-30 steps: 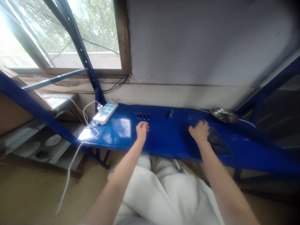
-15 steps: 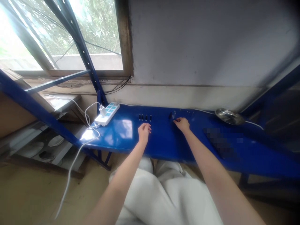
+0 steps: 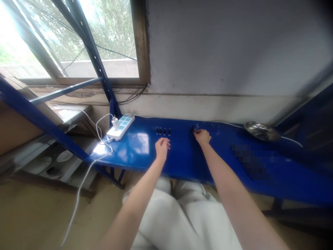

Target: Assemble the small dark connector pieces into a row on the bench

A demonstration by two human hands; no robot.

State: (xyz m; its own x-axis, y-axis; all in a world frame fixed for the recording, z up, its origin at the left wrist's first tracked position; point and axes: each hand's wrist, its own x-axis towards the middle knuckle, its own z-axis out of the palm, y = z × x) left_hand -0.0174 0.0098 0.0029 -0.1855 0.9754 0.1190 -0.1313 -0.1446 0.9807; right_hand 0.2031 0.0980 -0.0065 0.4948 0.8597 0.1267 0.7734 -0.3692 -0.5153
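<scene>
My left hand [image 3: 162,147] hovers over the blue table [image 3: 179,159], thumb and fingers pinched together. Whatever lies between them is too small to make out. Just beyond it, several small black cylindrical pieces [image 3: 164,131] stand in a row. Farther right, my right hand [image 3: 203,136] is closed, its fingertips down at a small dark piece [image 3: 193,128] and some tiny clear pieces [image 3: 197,125]. Its fingers hide what they pinch, if anything.
A white power strip [image 3: 121,127] with a plugged-in charger lies at the table's left end. Toward the right are tiny loose bits [image 3: 214,126], a shiny metal dish [image 3: 261,130] and a blurred dark flat object [image 3: 249,161]. A white cable [image 3: 78,194] hangs off the left edge.
My right fingertips have come closer to the small dark piece and the clear pieces. The left hand keeps its pinch with little movement. The whole view has shifted slightly.
</scene>
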